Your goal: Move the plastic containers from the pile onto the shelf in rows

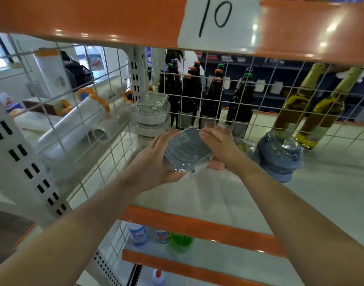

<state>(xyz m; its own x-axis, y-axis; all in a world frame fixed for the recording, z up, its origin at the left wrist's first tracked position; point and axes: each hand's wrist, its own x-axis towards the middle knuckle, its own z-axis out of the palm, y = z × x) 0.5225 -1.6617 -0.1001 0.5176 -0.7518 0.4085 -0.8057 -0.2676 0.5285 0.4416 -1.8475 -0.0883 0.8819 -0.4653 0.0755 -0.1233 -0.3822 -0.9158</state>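
Between both hands, just in front of the stack point(152, 112), sits the container point(187, 150), a clear lidded tub held above the shelf point(197, 193). Left hand point(156, 164) cups its near left side from below, fingers curled under the base and thumb along the edge. Right hand point(216, 147) lies against its far right side, fingers fairly straight over the lid end; whether the thumb hooks beneath cannot be told.

Long axis of the container runs from near right to far left, pointing roughly toward the stack. Stack position: against the left wire wall, at the back corner of the shelf, and made of similar clear tubs piled one on another. The container lies to the right of the stack and nearer the person, close to it but not touching.

Judgement: the placing spot for a row lies just right of the stack, along the rear wire grid point(218, 93). The left hand is nearer the stack, so the right hand would be the one pushing toward it. The blue jug point(280, 153) stands well to the right of the stack and limits the row's length
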